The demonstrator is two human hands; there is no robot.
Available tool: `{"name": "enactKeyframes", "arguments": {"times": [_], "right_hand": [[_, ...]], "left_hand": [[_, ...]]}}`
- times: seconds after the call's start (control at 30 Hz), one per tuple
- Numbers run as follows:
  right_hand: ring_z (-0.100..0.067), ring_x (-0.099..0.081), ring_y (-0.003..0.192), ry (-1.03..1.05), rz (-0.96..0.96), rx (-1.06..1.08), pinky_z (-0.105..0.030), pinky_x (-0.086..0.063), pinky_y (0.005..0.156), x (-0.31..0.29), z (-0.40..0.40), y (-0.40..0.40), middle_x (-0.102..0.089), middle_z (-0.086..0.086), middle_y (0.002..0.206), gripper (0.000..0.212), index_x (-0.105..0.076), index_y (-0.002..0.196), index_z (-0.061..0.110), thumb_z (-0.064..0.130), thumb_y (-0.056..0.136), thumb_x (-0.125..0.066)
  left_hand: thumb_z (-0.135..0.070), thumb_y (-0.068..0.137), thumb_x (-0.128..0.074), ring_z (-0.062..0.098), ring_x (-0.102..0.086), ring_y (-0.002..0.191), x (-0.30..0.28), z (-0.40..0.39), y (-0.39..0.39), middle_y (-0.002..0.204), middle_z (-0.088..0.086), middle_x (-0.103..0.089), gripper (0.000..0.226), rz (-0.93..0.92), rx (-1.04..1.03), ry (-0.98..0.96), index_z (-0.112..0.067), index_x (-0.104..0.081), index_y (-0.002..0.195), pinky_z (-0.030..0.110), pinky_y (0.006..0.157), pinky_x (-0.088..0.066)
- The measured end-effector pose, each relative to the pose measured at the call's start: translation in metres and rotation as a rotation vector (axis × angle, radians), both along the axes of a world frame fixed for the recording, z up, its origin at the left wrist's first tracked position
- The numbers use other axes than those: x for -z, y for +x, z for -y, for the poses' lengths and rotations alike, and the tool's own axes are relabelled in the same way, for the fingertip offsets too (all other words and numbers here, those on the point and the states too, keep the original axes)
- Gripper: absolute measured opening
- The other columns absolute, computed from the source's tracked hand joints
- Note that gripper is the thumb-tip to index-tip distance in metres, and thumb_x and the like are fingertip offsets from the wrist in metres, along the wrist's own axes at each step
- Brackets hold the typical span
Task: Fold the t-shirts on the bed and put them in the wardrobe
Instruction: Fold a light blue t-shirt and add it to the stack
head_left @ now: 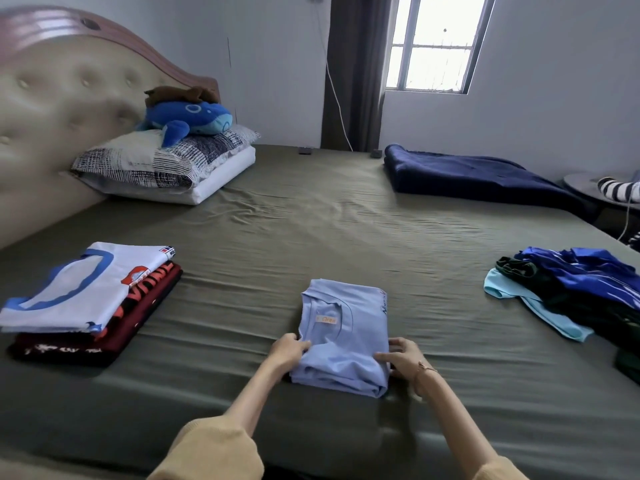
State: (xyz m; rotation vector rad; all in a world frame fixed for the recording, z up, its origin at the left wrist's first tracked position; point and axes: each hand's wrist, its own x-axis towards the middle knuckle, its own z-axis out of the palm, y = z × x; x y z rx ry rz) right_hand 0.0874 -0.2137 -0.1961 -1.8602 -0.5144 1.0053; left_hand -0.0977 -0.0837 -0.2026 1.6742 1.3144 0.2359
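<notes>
We note the light blue t-shirt (pixel 343 336) lying folded into a compact rectangle at lower centre of the frame, on the olive bed (pixel 311 230), collar label facing up. The left hand (pixel 289 349) grasps its left edge, fingers curled onto the cloth. The right hand (pixel 401 356) lies at its right edge with the fingers over the top and the thumb low at the side. We judge this two-sided hold serves either to square the last fold or to lift the bundle without it springing open.

At lower left sits the folded stack (pixel 86 299): a white and blue shirt on top of a dark red printed one. We read this as the done pile, kept apart from work in hand.

At right edge lies the unfolded heap (pixel 575 289), blue, dark green and pale turquoise garments tangled together. Its position opposite the stack suggests a feed-to-finish flow across the bed.

The wardrobe is not in view. We judge folding is roughly half done; nothing stored yet.
</notes>
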Motion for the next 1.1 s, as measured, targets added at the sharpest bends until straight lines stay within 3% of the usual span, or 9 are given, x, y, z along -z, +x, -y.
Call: {"name": "enactKeyframes", "arguments": {"times": [0.17, 0.27, 0.33, 0.4, 0.5, 0.6, 0.77, 0.97, 1.1], "right_hand": [[-0.009, -0.048, 0.056, -0.133, -0.025, -0.137, -0.017, -0.041, 0.046, -0.013, 0.005, 0.011, -0.057, -0.002, 0.072, 0.029, -0.06, 0.108, 0.006, 0.006, 0.08, -0.065], [-0.009, -0.045, 0.05, -0.103, -0.027, -0.082, -0.018, -0.042, 0.045, -0.016, 0.0, 0.01, -0.049, 0.001, 0.058, 0.016, -0.055, 0.079, 0.011, 0.02, 0.084, -0.067], [-0.013, -0.05, 0.058, -0.085, 0.064, -0.052, -0.02, -0.045, 0.049, -0.015, -0.009, 0.011, -0.052, -0.002, 0.066, 0.026, -0.053, 0.073, 0.011, 0.029, 0.083, -0.068], [-0.018, -0.055, 0.072, -0.089, 0.16, -0.031, -0.022, -0.048, 0.053, -0.013, -0.018, 0.015, -0.057, -0.007, 0.078, 0.028, -0.058, 0.077, 0.009, 0.034, 0.082, -0.068], [-0.018, -0.054, 0.066, -0.097, 0.147, 0.001, -0.023, -0.047, 0.051, -0.012, -0.027, 0.02, -0.056, -0.008, 0.077, 0.032, -0.055, 0.072, 0.009, 0.036, 0.083, -0.066], [-0.015, -0.051, 0.056, -0.106, 0.095, -0.007, -0.024, -0.046, 0.051, -0.009, -0.032, 0.027, -0.053, -0.005, 0.07, 0.034, -0.051, 0.069, 0.01, 0.036, 0.084, -0.065], [-0.014, -0.049, 0.052, -0.108, 0.053, 0.003, -0.024, -0.048, 0.051, -0.005, -0.036, 0.034, -0.053, -0.005, 0.064, 0.034, -0.051, 0.068, 0.009, 0.036, 0.085, -0.064], [-0.014, -0.052, 0.05, -0.113, 0.135, 0.005, -0.025, -0.048, 0.051, -0.001, -0.043, 0.039, -0.055, -0.004, 0.06, 0.039, -0.056, 0.069, 0.007, 0.043, 0.078, -0.069], [-0.018, -0.054, 0.055, -0.135, 0.172, -0.027, -0.032, -0.053, 0.067, 0.005, -0.048, 0.043, -0.05, 0.001, 0.055, 0.047, -0.044, 0.055, 0.017, 0.052, 0.069, -0.072]], "left_hand": [[-0.035, 0.085, -0.049, 0.021, -0.052, 0.057, -0.025, -0.004, -0.01, 0.069, 0.009, -0.056, 0.03, 0.101, -0.042, -0.194, -0.011, -0.058, 0.069, 0.023, 0.048, -0.035], [-0.045, 0.084, -0.043, 0.042, -0.06, 0.098, -0.027, -0.024, 0.003, 0.102, 0.029, -0.062, 0.057, 0.212, -0.182, -0.101, 0.007, -0.062, 0.098, 0.038, 0.069, -0.048], [-0.048, 0.074, -0.051, 0.038, -0.057, 0.087, -0.026, -0.037, 0.018, 0.08, 0.025, -0.061, 0.05, 0.231, -0.203, -0.047, 0.001, -0.058, 0.073, 0.043, 0.071, -0.042], [-0.046, 0.081, -0.061, 0.033, -0.06, 0.091, -0.03, -0.046, 0.036, 0.087, 0.019, -0.064, 0.038, 0.234, -0.237, 0.007, -0.01, -0.053, 0.07, 0.04, 0.077, -0.044], [-0.047, 0.086, -0.061, 0.033, -0.056, 0.112, -0.035, -0.054, 0.059, 0.115, 0.022, -0.062, 0.053, 0.146, -0.233, 0.098, 0.004, -0.06, 0.101, 0.038, 0.093, -0.044], [-0.054, 0.083, -0.061, 0.033, -0.04, 0.13, -0.034, -0.057, 0.081, 0.137, 0.024, -0.044, 0.079, -0.016, -0.204, 0.169, 0.007, -0.044, 0.129, 0.039, 0.103, -0.037], [-0.034, 0.091, -0.054, 0.032, -0.05, 0.117, -0.026, -0.063, 0.092, 0.125, 0.016, -0.054, 0.036, -0.18, -0.274, 0.364, -0.006, -0.061, 0.112, 0.038, 0.095, -0.042], [-0.022, 0.096, -0.05, 0.034, -0.059, 0.086, -0.015, -0.083, 0.097, 0.085, 0.022, -0.064, 0.037, 0.141, -0.247, 0.311, -0.013, -0.047, 0.06, 0.035, 0.07, -0.039], [-0.018, 0.094, -0.054, 0.032, -0.058, 0.103, -0.003, -0.082, 0.097, 0.108, 0.016, -0.065, 0.014, 0.055, -0.168, 0.316, -0.006, -0.061, 0.094, 0.033, 0.081, -0.042]]}}
